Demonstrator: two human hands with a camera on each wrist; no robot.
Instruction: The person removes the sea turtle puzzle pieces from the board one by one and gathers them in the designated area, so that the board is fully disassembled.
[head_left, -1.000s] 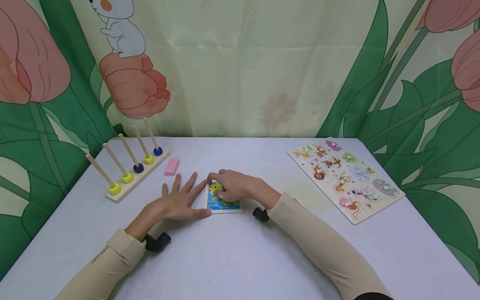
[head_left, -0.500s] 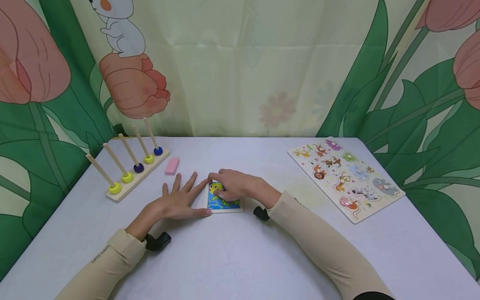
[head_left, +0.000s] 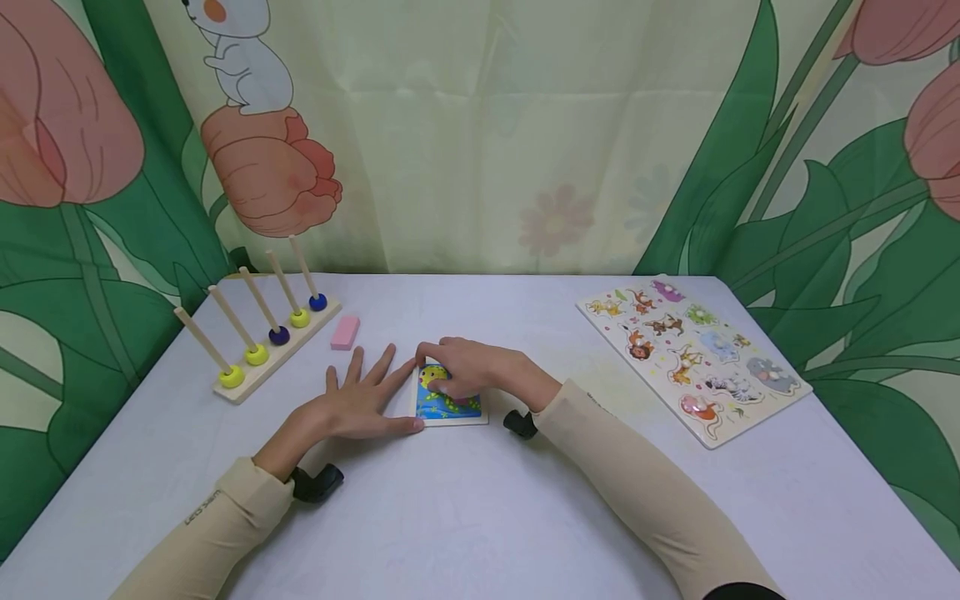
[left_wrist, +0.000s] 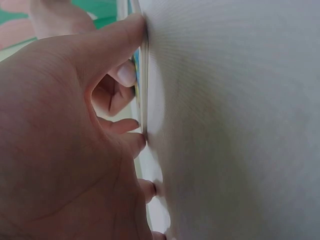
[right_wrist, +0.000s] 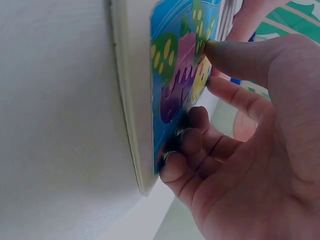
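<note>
A small wooden-framed puzzle [head_left: 447, 410] with a turtle picture on blue lies flat on the table. My left hand [head_left: 352, 410] rests on the table with its fingers spread; the thumb and index fingertips touch the puzzle's left edge. From the left wrist view, the puzzle's thin side [left_wrist: 145, 90] shows between thumb and index. My right hand [head_left: 472, 368] bends over the picture, thumb and index on the turtle's yellow head. In the right wrist view, the other fingers [right_wrist: 175, 167] curl against the picture's far border, and the turtle's purple shell [right_wrist: 175, 97] shows uncovered.
A pink block [head_left: 345, 332] lies beyond my left hand. At the left stands a wooden peg rack [head_left: 277, 354] with yellow and blue beads on its upright pegs. An animal puzzle board [head_left: 693, 358] lies at the right. A printed curtain [head_left: 480, 167] hangs behind the table.
</note>
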